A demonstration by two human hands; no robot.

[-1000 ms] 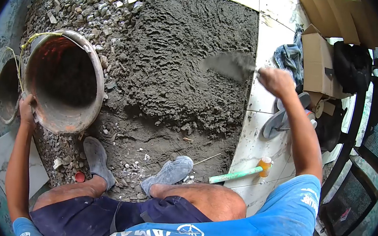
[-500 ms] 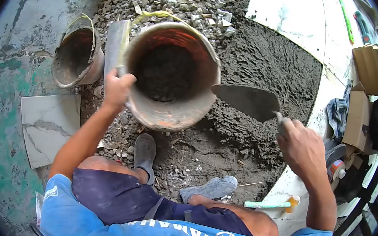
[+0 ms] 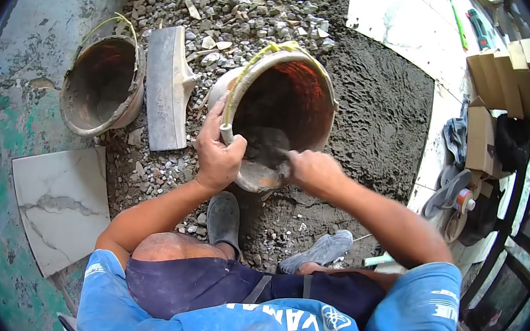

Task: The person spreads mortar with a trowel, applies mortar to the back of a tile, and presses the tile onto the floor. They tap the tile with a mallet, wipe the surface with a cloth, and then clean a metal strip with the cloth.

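Note:
My left hand is closed on the left rim of a large bucket, beside the grip of its yellow handle. The bucket leans with its mouth toward me, and dark wet mortar coats its inside. Fingers wrapped round a trowel's handle, my right hand is at the bucket's lower right rim. The trowel reaches into the bucket, its mortar-smeared blade partly lost in shadow. Behind the bucket and to its right lies a bed of spread grey mortar.
At left stand a smaller bucket and, beside it, a long float on gravel. A loose marbled tile lies on the floor. Laid white tiles border the mortar. Cardboard boxes and a chair are at right.
The trowel has swung left from over the mortar bed into the bucket. The bucket has shifted right and tipped, its mouth now turned more to the lower right. My left hand moved with it.

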